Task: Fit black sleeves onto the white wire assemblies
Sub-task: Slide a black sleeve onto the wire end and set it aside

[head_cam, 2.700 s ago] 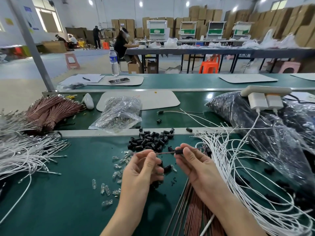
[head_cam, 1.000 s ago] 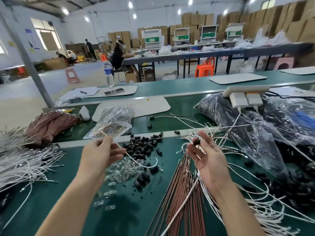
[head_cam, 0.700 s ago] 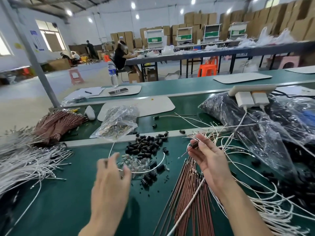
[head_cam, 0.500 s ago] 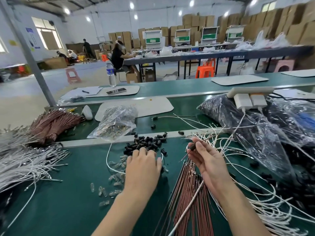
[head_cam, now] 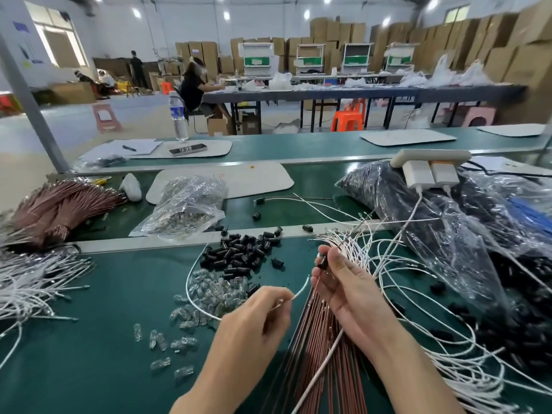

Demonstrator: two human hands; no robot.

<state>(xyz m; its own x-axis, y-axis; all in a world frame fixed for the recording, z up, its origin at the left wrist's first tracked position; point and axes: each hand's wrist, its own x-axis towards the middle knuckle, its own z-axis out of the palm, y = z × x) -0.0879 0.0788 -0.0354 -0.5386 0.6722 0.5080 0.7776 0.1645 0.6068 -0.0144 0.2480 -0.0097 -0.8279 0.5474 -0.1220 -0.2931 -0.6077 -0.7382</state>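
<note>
Left hand [head_cam: 254,321] pinches white wire [head_cam: 301,290] end. Right hand [head_cam: 343,291] grips black sleeve [head_cam: 322,262]. Loose sleeve pile [head_cam: 239,252] mid-tabletop [head_cam: 89,354].

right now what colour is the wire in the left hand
White; the wire shows best in the head view.

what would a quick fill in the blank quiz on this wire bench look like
1. The wire pinched by the left hand is ___ in colour.
2. The small sleeve held in the right hand is ___ in colour.
3. The water bottle on the far bench stands ___.
Missing words: white, black, upright.
</note>
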